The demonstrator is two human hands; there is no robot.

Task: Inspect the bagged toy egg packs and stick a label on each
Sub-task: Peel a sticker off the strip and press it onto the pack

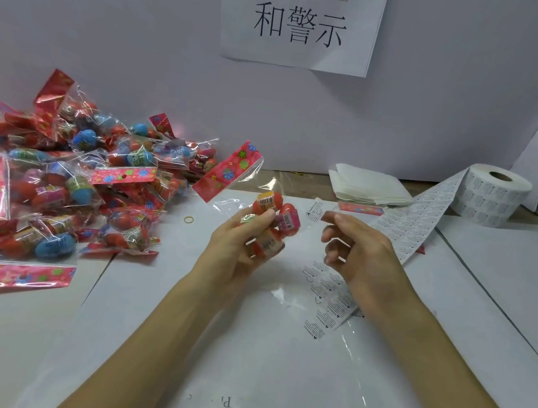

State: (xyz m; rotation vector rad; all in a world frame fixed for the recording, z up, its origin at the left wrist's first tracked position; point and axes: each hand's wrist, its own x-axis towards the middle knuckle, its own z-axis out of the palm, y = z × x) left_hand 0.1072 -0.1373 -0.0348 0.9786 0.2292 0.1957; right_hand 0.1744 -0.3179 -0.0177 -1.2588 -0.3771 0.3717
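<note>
Left hand [237, 244] has its fingers curled round a pack [288, 218], holding it above the tabletop [273, 360] with the flowered header card tilted up and away. Right hand [360, 254], just right of the pack, pinches a small white label [316, 210] between thumb and forefinger, with its other fingers loosely curled. The label is close to the clear bag but not yet on it.

This pack looks to be mid-step: in hand, label lifted, sticking still to do. Left of the pack lies a big pile [57, 174] of like packs. Whether those carry labels cannot be told, so the count done is unknown; if they are the waiting stock, most of the job remains. Right of the pack, a strip [414, 217] of labels runs back to a full-looking roll [493, 195], and part of a red header [360, 209] shows behind the right hand, perhaps one finished pack.
</note>
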